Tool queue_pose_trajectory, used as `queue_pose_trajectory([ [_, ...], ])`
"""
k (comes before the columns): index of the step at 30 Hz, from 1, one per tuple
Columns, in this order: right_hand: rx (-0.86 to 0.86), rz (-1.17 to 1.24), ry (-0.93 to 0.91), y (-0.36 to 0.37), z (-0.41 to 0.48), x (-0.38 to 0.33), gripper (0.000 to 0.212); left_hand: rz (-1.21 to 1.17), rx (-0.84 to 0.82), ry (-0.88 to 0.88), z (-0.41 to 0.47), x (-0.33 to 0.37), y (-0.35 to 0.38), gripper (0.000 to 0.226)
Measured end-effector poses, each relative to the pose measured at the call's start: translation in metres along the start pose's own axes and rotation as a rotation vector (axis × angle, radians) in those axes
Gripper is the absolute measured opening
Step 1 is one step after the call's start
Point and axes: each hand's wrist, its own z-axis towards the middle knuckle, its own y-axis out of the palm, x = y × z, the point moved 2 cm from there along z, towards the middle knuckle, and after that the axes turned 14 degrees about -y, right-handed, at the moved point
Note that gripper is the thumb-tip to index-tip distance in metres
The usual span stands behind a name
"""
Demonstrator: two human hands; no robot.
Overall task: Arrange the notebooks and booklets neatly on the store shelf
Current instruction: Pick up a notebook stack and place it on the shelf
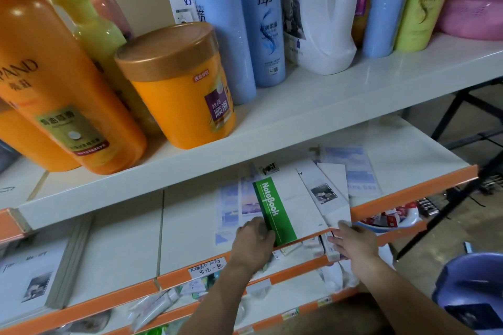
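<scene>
A person's left hand (pixel 254 238) grips the near corner of a green-spined notebook (pixel 275 209) on the orange-edged shelf (pixel 408 194); the right hand (pixel 353 243) presses straight fingers against neighbouring white booklets (pixel 333 182).

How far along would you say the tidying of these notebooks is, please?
Done: a stack at the left end of the shelf lies squared. In hand: the left hand grips the green-spined notebook by its near edge; the right hand touches the white photo booklet beside it. Left: the blue booklets and others underneath lie fanned at different angles. Probably under halfway.
</scene>
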Motion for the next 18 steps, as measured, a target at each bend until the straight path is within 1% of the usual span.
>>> queue_pose_trajectory([
  [2,0.025,0.021,-0.046,-0.001,-0.001,-0.006,0.015,-0.142,-0.093,-0.062,-0.004,0.01,0.005,0.022],
  [5,0.092,0.026,-0.119,-0.009,0.002,-0.012,0.015,-0.259,-0.153,-0.121,-0.006,0.021,0.009,0.03],
  [7,0.114,0.056,-0.151,-0.016,0.002,-0.018,0.011,-0.337,-0.17,-0.147,-0.006,0.023,0.012,0.037],
  [9,0.211,-0.008,-0.214,-0.027,0.004,-0.027,0.008,-0.436,-0.164,-0.196,0.0,0.022,0.016,0.046],
  [12,0.312,-0.013,-0.291,-0.043,0.013,-0.035,0.011,-0.493,-0.145,-0.214,0.003,0.025,0.019,0.048],
  [15,0.374,-0.024,-0.451,-0.048,0.022,-0.036,0.018,-0.523,-0.133,-0.221,0.001,0.026,0.019,0.051],
  [16,0.377,-0.035,-0.537,-0.044,0.014,-0.045,0.02,-0.575,-0.132,-0.23,0.0,0.025,0.018,0.052],
  [18,0.355,-0.071,-0.73,-0.036,-0.004,-0.065,0.016,-0.718,-0.138,-0.271,-0.002,0.023,0.014,0.052],
])
